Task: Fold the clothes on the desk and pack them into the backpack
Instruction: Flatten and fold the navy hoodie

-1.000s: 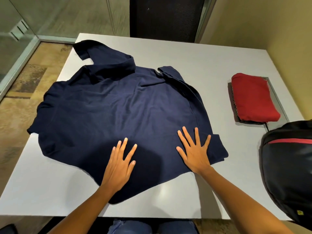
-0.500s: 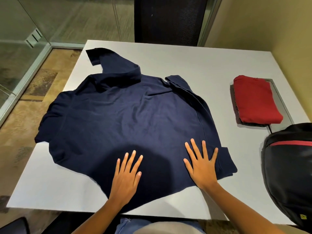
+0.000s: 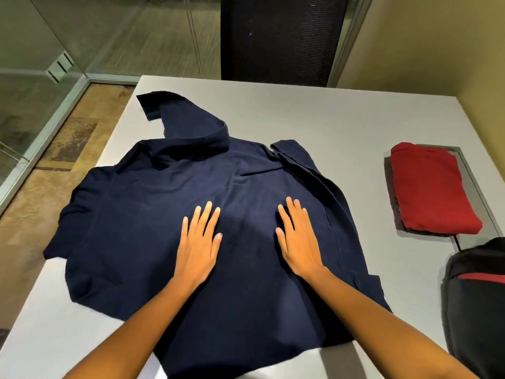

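Observation:
A navy blue shirt [image 3: 131, 214] lies spread out across the grey desk [image 3: 341, 124], one sleeve reaching toward the far left corner. My left hand [image 3: 199, 242] lies flat on the middle of the shirt, fingers straight and together. My right hand [image 3: 299, 239] presses flat on the shirt beside it, a little to the right. A folded red garment [image 3: 429, 187] rests on a dark pad at the right side of the desk. The black backpack [image 3: 478, 310] with a red stripe sits at the desk's near right corner, partly cut off by the frame.
A dark mesh chair back [image 3: 278, 36] stands behind the far edge of the desk. Glass partitions and tan floor lie to the left, a beige wall to the right. The shirt's left part hangs past the desk's left edge.
Both hands have slid forward along the shirt, from near its bottom hem to its middle, staying flat. The camera view has shifted slightly.

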`<state>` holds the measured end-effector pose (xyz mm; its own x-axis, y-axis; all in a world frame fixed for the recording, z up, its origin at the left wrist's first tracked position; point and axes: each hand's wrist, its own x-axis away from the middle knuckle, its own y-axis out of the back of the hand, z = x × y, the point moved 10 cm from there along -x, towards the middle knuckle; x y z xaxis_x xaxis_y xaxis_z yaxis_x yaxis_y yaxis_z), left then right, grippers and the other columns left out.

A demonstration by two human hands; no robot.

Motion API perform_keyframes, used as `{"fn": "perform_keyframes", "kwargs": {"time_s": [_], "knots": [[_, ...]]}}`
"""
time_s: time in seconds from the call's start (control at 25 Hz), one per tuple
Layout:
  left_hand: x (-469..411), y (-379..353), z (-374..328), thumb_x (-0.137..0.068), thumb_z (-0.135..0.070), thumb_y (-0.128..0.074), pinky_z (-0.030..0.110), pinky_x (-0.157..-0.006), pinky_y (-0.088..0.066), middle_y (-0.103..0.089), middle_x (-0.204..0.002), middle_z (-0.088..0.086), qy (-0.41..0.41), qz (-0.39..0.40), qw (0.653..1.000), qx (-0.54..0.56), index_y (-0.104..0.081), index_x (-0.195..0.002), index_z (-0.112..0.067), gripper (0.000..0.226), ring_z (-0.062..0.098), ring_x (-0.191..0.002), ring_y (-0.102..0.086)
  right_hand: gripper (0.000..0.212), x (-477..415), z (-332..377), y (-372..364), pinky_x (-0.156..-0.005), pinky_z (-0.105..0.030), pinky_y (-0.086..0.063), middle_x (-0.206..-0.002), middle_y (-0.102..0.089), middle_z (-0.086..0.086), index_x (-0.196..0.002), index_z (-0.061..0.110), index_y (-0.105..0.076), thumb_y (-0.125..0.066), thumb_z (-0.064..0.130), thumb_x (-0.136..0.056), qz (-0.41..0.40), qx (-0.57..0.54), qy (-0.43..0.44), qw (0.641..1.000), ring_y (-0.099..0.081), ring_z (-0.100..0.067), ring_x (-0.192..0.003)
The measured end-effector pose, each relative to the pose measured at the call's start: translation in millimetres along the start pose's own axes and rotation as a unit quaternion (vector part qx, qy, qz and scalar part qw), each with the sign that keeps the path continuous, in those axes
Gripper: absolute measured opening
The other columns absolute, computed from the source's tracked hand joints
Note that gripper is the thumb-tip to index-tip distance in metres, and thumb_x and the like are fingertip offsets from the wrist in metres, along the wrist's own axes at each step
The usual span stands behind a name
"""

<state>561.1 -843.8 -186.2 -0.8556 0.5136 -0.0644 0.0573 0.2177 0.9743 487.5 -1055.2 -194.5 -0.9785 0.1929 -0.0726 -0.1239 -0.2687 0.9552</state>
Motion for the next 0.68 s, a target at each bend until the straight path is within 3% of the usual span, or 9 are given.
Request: {"fn": "perform_keyframes", "kwargs": {"time_s": [0.24,0.32,0.44,0.52,0.68], "knots": [[-109,-2,30,-0.097,-0.024,-0.041,0.049,-0.120,-0.007,-0.002,-0.162,0.003,0.007,-0.022,0.999,-0.049,-0.018,-0.153,-0.016,0.062,0.024,-0.149,0.000,0.056,-111,-14,-7,-0.122,-0.041,-0.003,-0.161,-0.011,-0.013,-0.153,0.009,-0.023,-0.029,0.035,-0.103,-0.005,0.048,0.060,0.997,-0.002,-0.028,-0.150],[-146,-1,49,-0.097,-0.031,-0.039,0.048,-0.120,-0.004,0.000,-0.162,0.004,0.024,-0.037,0.997,-0.057,-0.016,-0.153,-0.018,0.063,0.024,-0.149,0.002,0.057,-153,-27,-8,-0.122,-0.044,-0.003,-0.162,-0.009,-0.013,-0.153,0.012,-0.022,-0.030,0.036,-0.103,-0.011,0.069,0.089,0.994,-0.002,-0.032,-0.149],[-198,-11,70,-0.096,-0.043,-0.030,0.050,-0.119,-0.003,-0.003,-0.162,0.004,-0.037,-0.031,0.991,-0.125,-0.014,-0.154,-0.023,0.063,0.024,-0.149,-0.002,0.056,-210,-61,-9,-0.121,-0.048,-0.001,-0.162,-0.010,-0.012,-0.153,0.017,-0.024,-0.029,0.040,-0.103,-0.017,0.122,0.132,0.984,-0.002,-0.037,-0.148],[-228,-17,94,-0.096,-0.047,-0.028,0.054,-0.118,-0.004,-0.005,-0.162,0.004,-0.041,-0.029,0.985,-0.167,-0.012,-0.154,-0.026,0.063,0.027,-0.148,-0.006,0.056,-240,-106,-3,-0.119,-0.054,-0.002,-0.161,-0.015,-0.012,-0.151,0.019,-0.030,-0.026,0.045,-0.101,-0.034,0.166,0.075,0.983,-0.006,-0.045,-0.146],[-269,-11,157,-0.101,-0.048,-0.026,0.058,-0.114,0.002,-0.008,-0.161,0.004,0.101,-0.048,0.983,-0.149,-0.009,-0.154,-0.027,0.060,0.030,-0.147,-0.009,0.065,-244,-219,9,-0.116,-0.060,0.003,-0.161,-0.011,-0.016,-0.153,0.029,-0.023,-0.010,0.056,-0.096,-0.035,0.079,-0.233,0.969,0.003,-0.048,-0.144]]}}
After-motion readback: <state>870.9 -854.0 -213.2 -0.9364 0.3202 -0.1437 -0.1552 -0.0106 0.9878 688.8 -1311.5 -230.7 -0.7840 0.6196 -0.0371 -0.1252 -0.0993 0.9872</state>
